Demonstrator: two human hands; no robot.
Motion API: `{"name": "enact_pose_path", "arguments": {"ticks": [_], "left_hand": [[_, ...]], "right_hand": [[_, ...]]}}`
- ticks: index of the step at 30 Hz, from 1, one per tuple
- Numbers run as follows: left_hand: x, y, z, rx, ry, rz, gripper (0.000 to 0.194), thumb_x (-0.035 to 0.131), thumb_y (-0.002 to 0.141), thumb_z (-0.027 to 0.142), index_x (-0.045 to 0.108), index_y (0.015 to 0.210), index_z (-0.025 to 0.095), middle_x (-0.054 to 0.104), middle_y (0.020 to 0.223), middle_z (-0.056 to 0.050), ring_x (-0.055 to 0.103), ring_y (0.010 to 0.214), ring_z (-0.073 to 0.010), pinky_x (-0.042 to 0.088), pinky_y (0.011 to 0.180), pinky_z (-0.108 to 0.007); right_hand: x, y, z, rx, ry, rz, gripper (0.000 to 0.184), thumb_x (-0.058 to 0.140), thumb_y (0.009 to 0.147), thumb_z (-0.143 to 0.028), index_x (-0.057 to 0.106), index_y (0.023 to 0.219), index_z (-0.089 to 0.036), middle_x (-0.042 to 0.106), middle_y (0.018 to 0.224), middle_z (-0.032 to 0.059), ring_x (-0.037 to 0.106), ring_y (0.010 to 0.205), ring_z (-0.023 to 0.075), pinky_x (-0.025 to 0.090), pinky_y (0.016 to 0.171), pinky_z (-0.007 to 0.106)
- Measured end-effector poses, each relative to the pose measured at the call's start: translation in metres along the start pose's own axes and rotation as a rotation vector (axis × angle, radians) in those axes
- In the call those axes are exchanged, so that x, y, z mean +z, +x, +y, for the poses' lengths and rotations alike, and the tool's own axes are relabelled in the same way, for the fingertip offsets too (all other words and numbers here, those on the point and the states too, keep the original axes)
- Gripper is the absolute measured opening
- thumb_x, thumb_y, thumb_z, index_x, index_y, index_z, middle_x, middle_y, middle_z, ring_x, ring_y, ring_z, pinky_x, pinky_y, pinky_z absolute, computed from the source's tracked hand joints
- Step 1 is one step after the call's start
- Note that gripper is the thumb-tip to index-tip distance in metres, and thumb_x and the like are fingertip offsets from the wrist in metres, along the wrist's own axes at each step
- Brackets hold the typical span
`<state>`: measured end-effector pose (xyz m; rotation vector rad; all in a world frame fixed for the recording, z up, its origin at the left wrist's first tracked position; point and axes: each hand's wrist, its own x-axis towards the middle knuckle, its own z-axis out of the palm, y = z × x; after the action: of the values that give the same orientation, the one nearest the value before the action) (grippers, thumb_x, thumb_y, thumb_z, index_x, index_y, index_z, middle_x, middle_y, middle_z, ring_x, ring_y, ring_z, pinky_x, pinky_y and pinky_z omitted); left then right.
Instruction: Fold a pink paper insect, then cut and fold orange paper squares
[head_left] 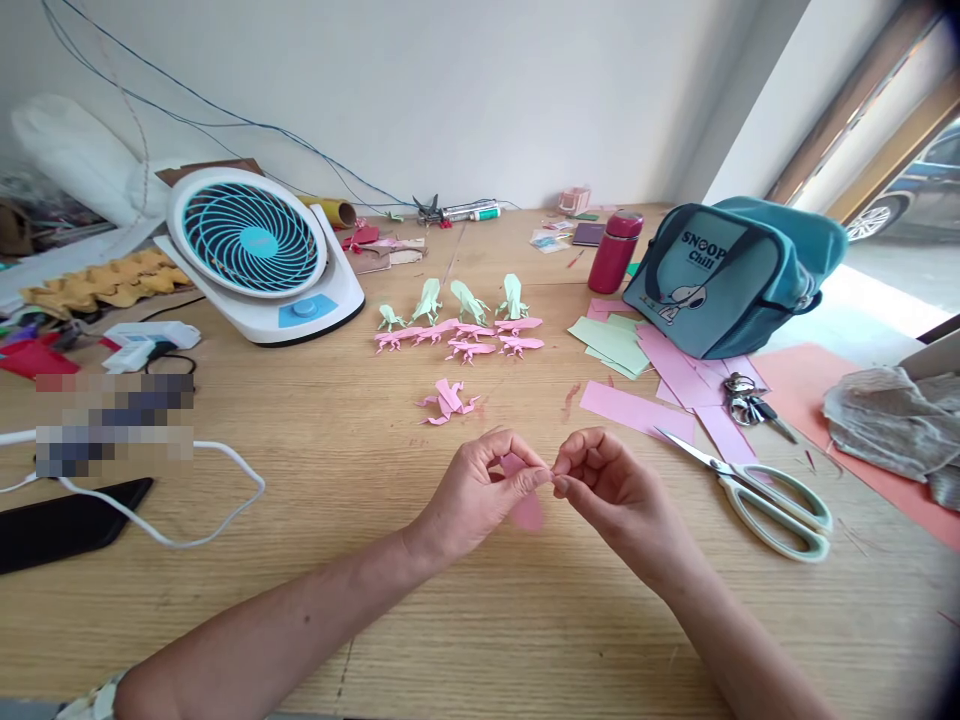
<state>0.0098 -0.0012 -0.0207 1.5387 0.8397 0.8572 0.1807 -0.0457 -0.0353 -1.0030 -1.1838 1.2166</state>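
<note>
Between both hands is a pink folded paper piece, partly covered by my fingers. My left hand is closed round it, thumb and index finger pinching near its right end. Fingertips of my right hand pinch a thin tip of the same paper, right against the left fingertips. Just beyond the hands lies a pink origami figure with thin folded legs. Farther back stand several pink origami insects, with several pale green ones in a row behind them.
Scissors lie spread at the right, beside keys and pink paper sheets. Green sheets, a teal bag and a red flask sit behind. A white fan, cable and black phone-like slab occupy the left.
</note>
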Motion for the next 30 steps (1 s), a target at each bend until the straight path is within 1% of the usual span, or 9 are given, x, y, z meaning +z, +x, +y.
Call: {"name": "enact_pose_path", "arguments": {"ticks": [2,4,7,10,14,17,21,25,30], "left_hand": [[0.0001,0.0002,0.0003,0.001,0.020,-0.008,0.020,0.072,0.083,0.033,0.066,0.078,0.015,0.057,0.070,0.002,0.050,0.063,-0.0091,0.041,0.059,-0.021],[-0.0002,-0.0003,0.0017,0.025,0.060,-0.008,0.014,0.072,0.083,0.029,0.070,0.081,0.015,0.061,0.074,0.000,0.054,0.066,-0.0101,0.043,0.063,-0.021],[-0.0005,-0.0023,0.0043,0.139,0.129,0.013,0.007,0.071,0.084,0.023,0.075,0.085,0.017,0.064,0.081,-0.003,0.060,0.075,-0.0129,0.048,0.070,-0.024],[0.0004,-0.0042,0.0050,0.233,0.120,0.037,0.007,0.071,0.084,0.022,0.075,0.082,0.017,0.063,0.077,-0.003,0.060,0.072,-0.0126,0.050,0.068,-0.024],[0.0014,-0.0042,0.0031,0.202,0.063,0.044,0.010,0.074,0.082,0.026,0.076,0.081,0.016,0.064,0.077,-0.004,0.062,0.072,-0.0135,0.051,0.068,-0.024],[0.0002,-0.0038,0.0031,0.172,0.066,0.016,0.008,0.074,0.082,0.024,0.077,0.082,0.016,0.066,0.077,-0.004,0.062,0.073,-0.0136,0.050,0.068,-0.024],[-0.0025,-0.0036,0.0066,0.169,0.115,-0.017,0.006,0.074,0.082,0.021,0.078,0.083,0.017,0.069,0.078,-0.005,0.063,0.074,-0.0135,0.048,0.069,-0.023],[-0.0041,-0.0031,0.0079,0.179,0.144,-0.042,0.008,0.072,0.083,0.019,0.079,0.087,0.017,0.072,0.083,-0.006,0.064,0.077,-0.0147,0.049,0.071,-0.024],[-0.0036,-0.0033,0.0054,0.164,0.159,-0.027,0.009,0.071,0.083,0.019,0.078,0.086,0.016,0.072,0.081,-0.006,0.065,0.076,-0.0154,0.049,0.071,-0.025]], "right_hand": [[-0.0006,-0.0016,0.0019,-0.007,-0.022,0.000,0.023,0.072,0.085,-0.034,0.054,0.097,-0.024,0.059,0.085,-0.0005,0.058,0.076,0.0128,0.052,0.070,0.027],[-0.0012,-0.0026,0.0020,-0.014,-0.047,0.001,0.022,0.070,0.086,-0.033,0.054,0.099,-0.024,0.058,0.086,-0.0003,0.058,0.077,0.0131,0.052,0.071,0.027],[-0.0013,-0.0016,-0.0016,-0.012,-0.048,-0.002,0.024,0.071,0.085,-0.036,0.055,0.098,-0.024,0.059,0.083,0.0000,0.059,0.075,0.0138,0.052,0.068,0.027],[-0.0005,0.0005,-0.0060,0.007,-0.026,-0.007,0.028,0.074,0.082,-0.040,0.057,0.097,-0.023,0.060,0.078,-0.0002,0.058,0.070,0.0137,0.052,0.063,0.027],[-0.0004,0.0005,-0.0051,0.024,-0.009,-0.022,0.033,0.073,0.083,-0.042,0.057,0.105,-0.023,0.061,0.078,0.0001,0.061,0.071,0.0146,0.054,0.067,0.029],[-0.0019,-0.0009,-0.0016,0.013,0.000,-0.025,0.033,0.073,0.083,-0.040,0.056,0.107,-0.024,0.062,0.078,-0.0007,0.062,0.071,0.0147,0.054,0.068,0.029],[-0.0028,-0.0011,-0.0021,0.006,0.021,-0.022,0.031,0.074,0.083,-0.037,0.056,0.104,-0.024,0.062,0.075,-0.0022,0.062,0.067,0.0128,0.052,0.063,0.026],[-0.0011,-0.0002,-0.0061,-0.011,0.041,0.020,0.031,0.077,0.080,-0.039,0.056,0.098,-0.023,0.060,0.072,-0.0026,0.059,0.064,0.0125,0.052,0.060,0.026],[-0.0005,-0.0004,-0.0068,0.018,0.073,0.010,0.030,0.077,0.079,-0.036,0.056,0.098,-0.023,0.061,0.072,-0.0031,0.058,0.064,0.0114,0.051,0.061,0.025]]}}
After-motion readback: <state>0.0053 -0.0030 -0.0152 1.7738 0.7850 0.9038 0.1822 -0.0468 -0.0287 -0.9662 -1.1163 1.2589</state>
